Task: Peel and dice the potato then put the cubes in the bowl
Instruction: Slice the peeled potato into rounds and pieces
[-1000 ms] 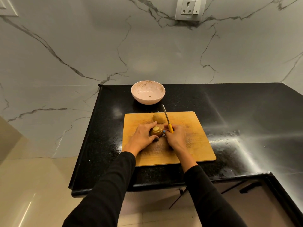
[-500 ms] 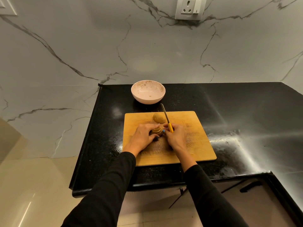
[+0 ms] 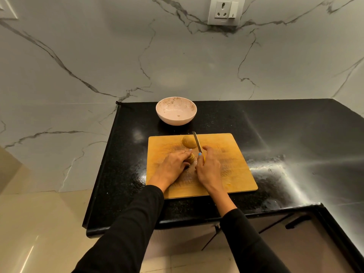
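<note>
A small, partly sliced yellow potato piece (image 3: pixel 191 158) is being held down near the middle of the square wooden cutting board (image 3: pixel 232 166) on the black stone bench (image 3: pixel 285 131). Its long way cannot be told, as it is mostly hidden. It is being gripped by the curled fingers of the left hand (image 3: pixel 173 166). A thin yellow-handled knife (image 3: pixel 197 143) is being held tight by the right hand (image 3: pixel 208 168), with its blade pointing away toward the round pink bowl (image 3: pixel 176 111). Another rounded potato half (image 3: pixel 188 141) is lying just left of the blade.
</note>
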